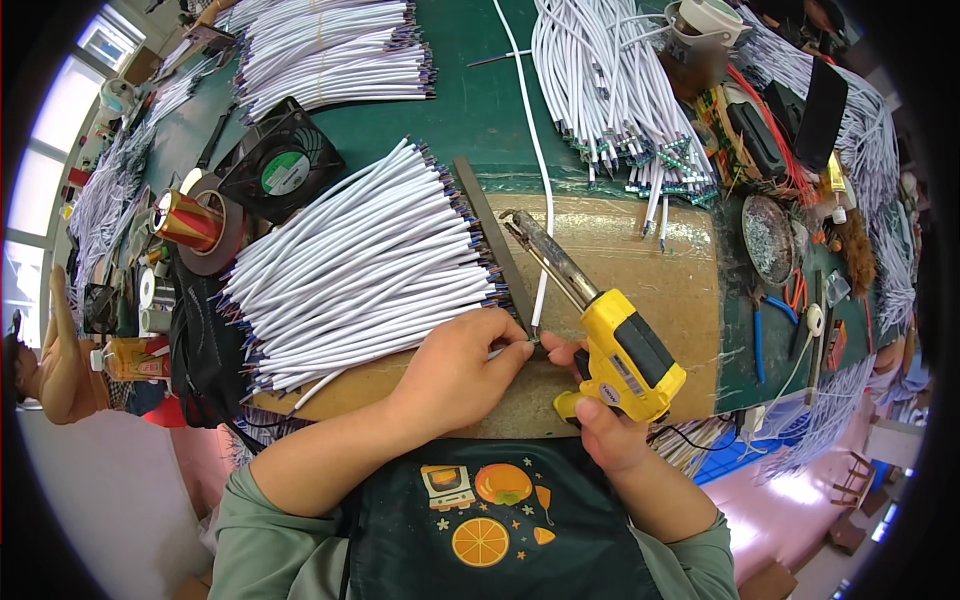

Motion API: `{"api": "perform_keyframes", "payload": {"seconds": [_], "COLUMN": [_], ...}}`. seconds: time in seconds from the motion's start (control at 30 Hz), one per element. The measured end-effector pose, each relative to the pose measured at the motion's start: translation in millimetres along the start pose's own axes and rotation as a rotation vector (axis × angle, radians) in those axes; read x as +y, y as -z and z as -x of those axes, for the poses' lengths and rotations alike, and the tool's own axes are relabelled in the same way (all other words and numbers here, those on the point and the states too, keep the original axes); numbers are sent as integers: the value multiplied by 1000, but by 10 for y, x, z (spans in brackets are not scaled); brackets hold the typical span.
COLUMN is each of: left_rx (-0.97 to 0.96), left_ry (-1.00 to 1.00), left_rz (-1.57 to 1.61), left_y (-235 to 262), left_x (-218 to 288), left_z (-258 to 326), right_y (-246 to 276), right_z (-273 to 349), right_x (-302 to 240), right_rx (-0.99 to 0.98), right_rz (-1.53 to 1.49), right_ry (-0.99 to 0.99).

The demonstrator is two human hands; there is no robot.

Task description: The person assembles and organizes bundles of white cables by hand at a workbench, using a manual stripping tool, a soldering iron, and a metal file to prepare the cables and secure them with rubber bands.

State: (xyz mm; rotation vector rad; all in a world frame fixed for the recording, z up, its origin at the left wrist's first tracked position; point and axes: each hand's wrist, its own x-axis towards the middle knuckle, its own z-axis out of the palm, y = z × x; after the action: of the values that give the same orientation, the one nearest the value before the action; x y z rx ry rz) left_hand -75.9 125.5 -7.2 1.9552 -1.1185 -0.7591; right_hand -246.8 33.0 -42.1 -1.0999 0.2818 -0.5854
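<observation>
My right hand (612, 432) is wrapped round a yellow and black soldering gun (625, 350). Its metal barrel points up and away to the left, over the brown board (660, 260). My left hand (460, 365) is closed in a pinch at a thin wire end, with a bit of white cable showing at the fingers. A long white cable (548, 215) comes down from the far edge, and its lower end meets my fingertips between both hands. Left of it lies a big pile of cut white cables (365, 265), their stripped ends along a dark metal bar (492, 240).
More bundled white cables (330, 50) lie at the far left, others (610, 80) at the far right. A black fan (280, 165) and a red-gold can (190, 220) stand left. On the right are a round dish (770, 240) and blue-handled pliers (758, 340). Another person's arm (65, 360) shows at far left.
</observation>
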Motion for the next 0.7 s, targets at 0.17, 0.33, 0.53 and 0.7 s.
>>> {"api": "perform_keyframes", "payload": {"seconds": [0.17, 0.33, 0.53, 0.7], "left_rx": [-47, -72, -70, -53], "left_ry": [109, 138, 138, 119], "left_rz": [69, 98, 134, 146], "left_y": [10, 31, 20, 11], "left_x": [3, 7, 8, -13], "left_z": [-27, -30, -35, -28], "right_y": [-7, 213, 518, 576], "right_z": [95, 533, 987, 1124], "right_x": [-74, -186, -20, 40], "right_rx": [101, 73, 16, 27], "right_rz": [26, -1, 196, 256], "right_ry": [-46, -213, -180, -196]}}
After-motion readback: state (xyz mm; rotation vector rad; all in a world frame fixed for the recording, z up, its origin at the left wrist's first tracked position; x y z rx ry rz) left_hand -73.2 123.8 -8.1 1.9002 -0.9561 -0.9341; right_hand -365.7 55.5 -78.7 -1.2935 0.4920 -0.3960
